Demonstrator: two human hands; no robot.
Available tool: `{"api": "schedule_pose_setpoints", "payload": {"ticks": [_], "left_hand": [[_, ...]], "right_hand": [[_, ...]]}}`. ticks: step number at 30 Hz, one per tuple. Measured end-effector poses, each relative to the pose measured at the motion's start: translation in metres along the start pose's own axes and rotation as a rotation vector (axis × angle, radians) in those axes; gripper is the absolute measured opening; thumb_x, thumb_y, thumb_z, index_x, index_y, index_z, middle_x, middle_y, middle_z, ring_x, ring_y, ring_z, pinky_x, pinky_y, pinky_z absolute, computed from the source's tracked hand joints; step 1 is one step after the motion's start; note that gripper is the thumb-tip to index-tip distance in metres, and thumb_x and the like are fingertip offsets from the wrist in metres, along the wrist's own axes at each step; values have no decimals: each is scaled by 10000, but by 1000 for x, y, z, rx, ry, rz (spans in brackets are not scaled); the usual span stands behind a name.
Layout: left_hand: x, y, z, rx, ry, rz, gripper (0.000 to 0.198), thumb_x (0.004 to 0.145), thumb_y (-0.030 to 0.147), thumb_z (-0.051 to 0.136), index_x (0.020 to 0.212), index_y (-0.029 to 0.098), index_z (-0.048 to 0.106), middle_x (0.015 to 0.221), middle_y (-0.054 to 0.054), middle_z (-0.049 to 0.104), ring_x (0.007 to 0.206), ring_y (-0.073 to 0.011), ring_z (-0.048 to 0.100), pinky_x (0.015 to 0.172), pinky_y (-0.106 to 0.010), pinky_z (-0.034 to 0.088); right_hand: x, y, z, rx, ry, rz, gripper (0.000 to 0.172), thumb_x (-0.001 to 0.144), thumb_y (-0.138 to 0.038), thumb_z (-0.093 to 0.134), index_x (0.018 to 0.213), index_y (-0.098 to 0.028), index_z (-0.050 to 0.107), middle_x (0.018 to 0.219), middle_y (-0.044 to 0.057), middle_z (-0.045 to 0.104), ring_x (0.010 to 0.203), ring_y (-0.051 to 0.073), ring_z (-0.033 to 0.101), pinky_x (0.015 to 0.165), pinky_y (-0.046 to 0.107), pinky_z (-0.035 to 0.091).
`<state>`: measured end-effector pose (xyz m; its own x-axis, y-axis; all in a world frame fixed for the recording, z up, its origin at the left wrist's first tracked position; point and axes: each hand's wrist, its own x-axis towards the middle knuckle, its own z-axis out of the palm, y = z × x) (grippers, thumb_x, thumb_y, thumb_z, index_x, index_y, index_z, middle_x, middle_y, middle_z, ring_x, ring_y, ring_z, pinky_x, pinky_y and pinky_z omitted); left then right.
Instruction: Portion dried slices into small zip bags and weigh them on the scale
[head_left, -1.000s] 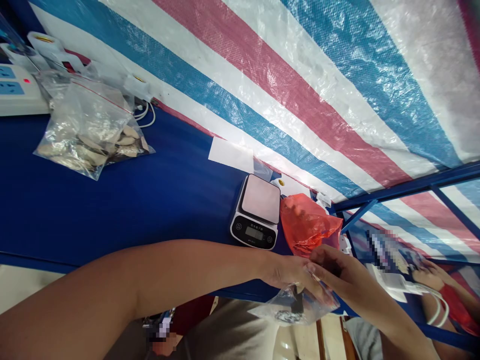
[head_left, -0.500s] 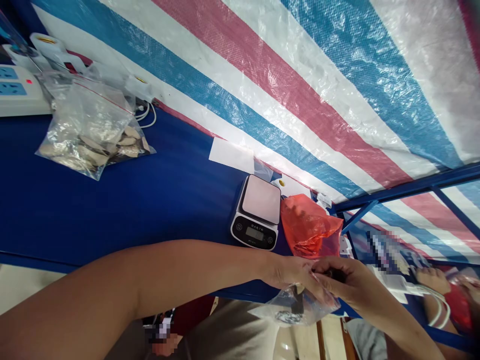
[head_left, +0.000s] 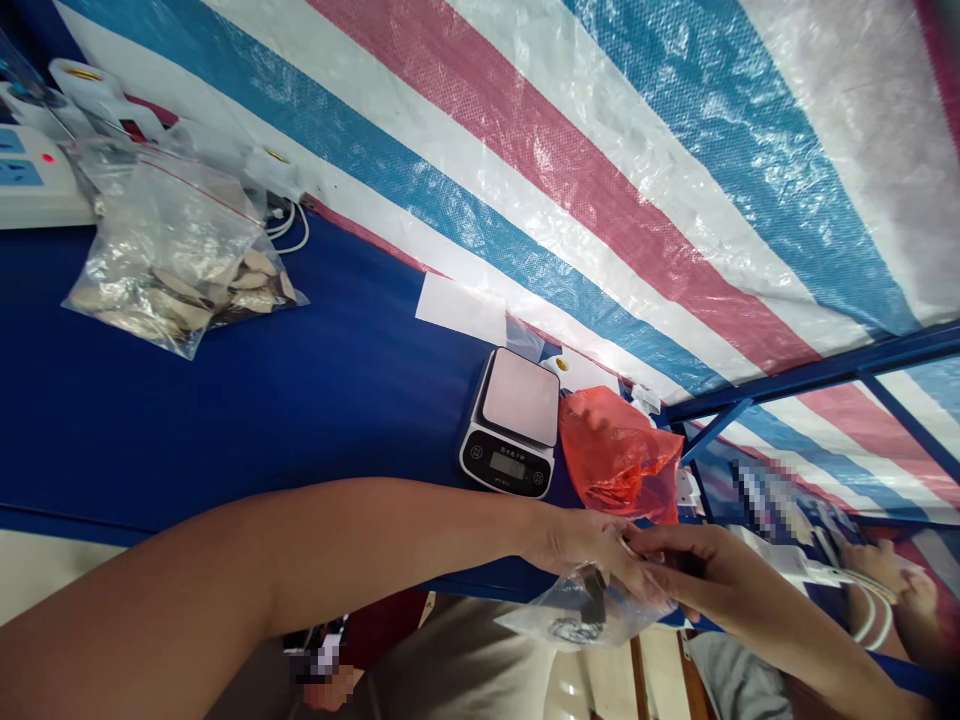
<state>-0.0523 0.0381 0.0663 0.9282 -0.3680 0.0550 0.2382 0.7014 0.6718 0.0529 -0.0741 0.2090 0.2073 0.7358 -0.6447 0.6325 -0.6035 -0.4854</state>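
My left hand [head_left: 600, 548] reaches across the table's front edge, closed on a small clear plastic bag [head_left: 551, 615] that hangs below it. A dark strip-like piece and something round and dark show through the plastic. My right hand [head_left: 705, 568] meets the left one at the bag's upper side, its fingers bent and pressed together; whatever they pinch is hidden. Just beyond my hands lies a red plastic bag [head_left: 619, 450]. Left of it stands a digital kitchen scale [head_left: 521, 395] with a bare weighing plate and a lit display.
A zip bag of pale, dark-edged slices [head_left: 180, 290] lies on the blue table [head_left: 337, 400] at left, beside a power strip [head_left: 45, 190]. White paper [head_left: 461, 308] is by the striped sheet [head_left: 480, 170]. At far right, another person's hands [head_left: 874, 570] show beyond a blue frame.
My right hand's fingers have shifted slightly against the left hand, covering the dark gap between them. The left hand and bag stay nearly still. The other person's hands moved at right.
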Motion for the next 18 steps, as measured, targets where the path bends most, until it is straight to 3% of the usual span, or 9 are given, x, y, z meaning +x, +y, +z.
{"api": "schedule_pose_setpoints", "payload": {"ticks": [7, 11, 13, 18], "left_hand": [[-7, 5, 1, -48, -23, 12, 537, 517, 335, 944, 959, 180, 682, 924, -11, 676, 821, -132, 651, 718, -250, 518], [-6, 5, 0, -34, -141, 43, 521, 553, 341, 906, 996, 180, 684, 933, -26, 684, 873, -207, 694, 766, -350, 560], [-7, 7, 0, -43, -191, 29, 556, 556, 320, 907, 1042, 189, 671, 954, -17, 681, 858, -201, 699, 758, -350, 562], [-16, 22, 1, -22, -61, -142, 806, 505, 257, 951, 1221, 251, 580, 977, 25, 669, 769, -119, 658, 660, -250, 518]], "right_hand": [[-9, 18, -5, 82, 87, -12, 419, 950, -540, 653, 1233, -248, 751, 987, 64, 751, 568, 97, 543, 527, 227, 446], [-13, 16, -4, 84, 109, -14, 400, 966, -532, 633, 1212, -240, 751, 822, 30, 721, 566, 112, 565, 532, 228, 460], [-17, 10, -3, 73, 132, -21, 409, 976, -542, 614, 1218, -243, 752, 741, 13, 689, 560, 117, 573, 530, 224, 464], [-32, 1, 0, 22, -45, -17, 386, 976, -547, 606, 1211, -285, 766, 772, 8, 672, 549, 109, 592, 524, 214, 472]]}}
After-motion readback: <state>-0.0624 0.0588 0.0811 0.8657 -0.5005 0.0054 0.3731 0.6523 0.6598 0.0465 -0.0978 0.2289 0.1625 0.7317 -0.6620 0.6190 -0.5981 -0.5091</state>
